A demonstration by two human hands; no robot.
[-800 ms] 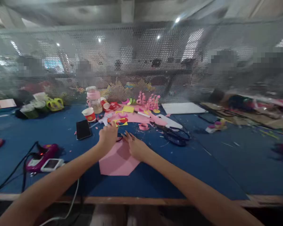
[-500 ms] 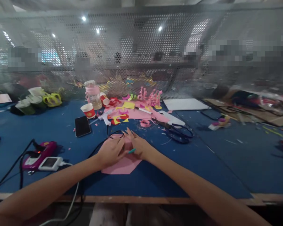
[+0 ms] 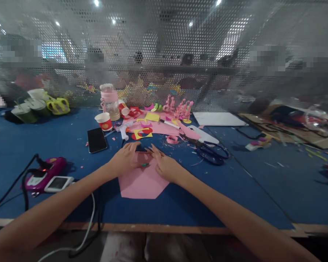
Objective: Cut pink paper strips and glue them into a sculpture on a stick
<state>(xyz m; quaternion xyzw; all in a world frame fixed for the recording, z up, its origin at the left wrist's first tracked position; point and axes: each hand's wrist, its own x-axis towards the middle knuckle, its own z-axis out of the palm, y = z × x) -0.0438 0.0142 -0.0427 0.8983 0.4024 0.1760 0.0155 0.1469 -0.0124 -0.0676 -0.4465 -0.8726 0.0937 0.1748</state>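
A sheet of pink paper (image 3: 143, 183) with angled corners lies on the blue table in front of me. My left hand (image 3: 124, 159) grips its far left part, fingers bent over the far edge. On the opposite side my right hand (image 3: 166, 166) holds the far right part, thumb on the paper and fingers near the edge. That far edge looks slightly raised between the hands. By my left thumb shows a small teal tip (image 3: 145, 165), too small to name. Dark blue-handled scissors (image 3: 211, 151) lie to the right beyond my right hand.
A phone (image 3: 97, 140), a paper cup (image 3: 104, 121), a bottle (image 3: 109, 102) and a white glue gun (image 3: 123, 131) stand or lie at the back left. Paper scraps (image 3: 153, 117) and pink coral-like pieces (image 3: 183, 110) are behind. A purple power strip (image 3: 46, 174) with cables lies left.
My hands have moved apart and toward the paper's far edge, uncovering more of its middle. The camera view has tilted down slightly.
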